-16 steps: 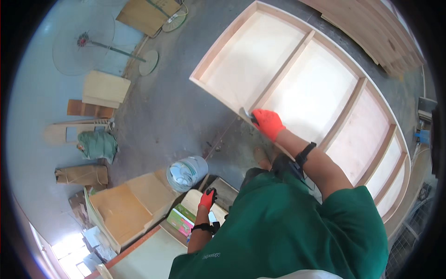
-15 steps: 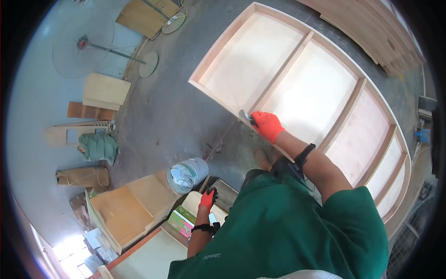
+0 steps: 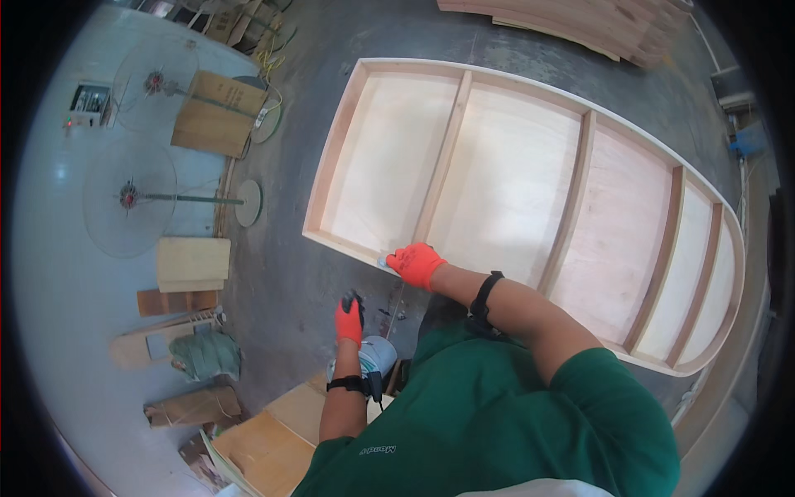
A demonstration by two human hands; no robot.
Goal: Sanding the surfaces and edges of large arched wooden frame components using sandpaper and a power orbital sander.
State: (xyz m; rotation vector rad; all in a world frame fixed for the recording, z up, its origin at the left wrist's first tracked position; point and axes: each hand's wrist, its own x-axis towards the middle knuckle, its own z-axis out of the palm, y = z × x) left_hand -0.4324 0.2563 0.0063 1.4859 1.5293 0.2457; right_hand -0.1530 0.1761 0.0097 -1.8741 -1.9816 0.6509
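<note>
A large shallow wooden frame (image 3: 440, 166), with a curved right end and cross slats dividing it into compartments, stretches from the middle to the right. At its near left edge, close to the first slat, my right hand (image 3: 416, 265), in an orange-red glove, is closed on what looks like a putty knife (image 3: 383, 261). Only a bit of its pale grey blade shows beside the fingers. My left hand (image 3: 349, 319), gloved in orange-red with a black palm, hangs over the floor, fingers curled. Whatever it may hold is hidden. Below it stands a white bucket (image 3: 377, 354), partly covered by my forearm.
Stacked boards (image 3: 571, 25) lie at the far side. Along the left wall are a standing fan (image 3: 248, 203), a cardboard sheet (image 3: 214, 114), wood panels (image 3: 192, 261) and a green bundle (image 3: 207, 356). Light-brown sheets (image 3: 265, 451) sit at the lower left.
My left hand has risen from beside the bucket to above the floor near the frame. The right hand stays at the frame's near edge with the putty knife. The whole view has shifted.
</note>
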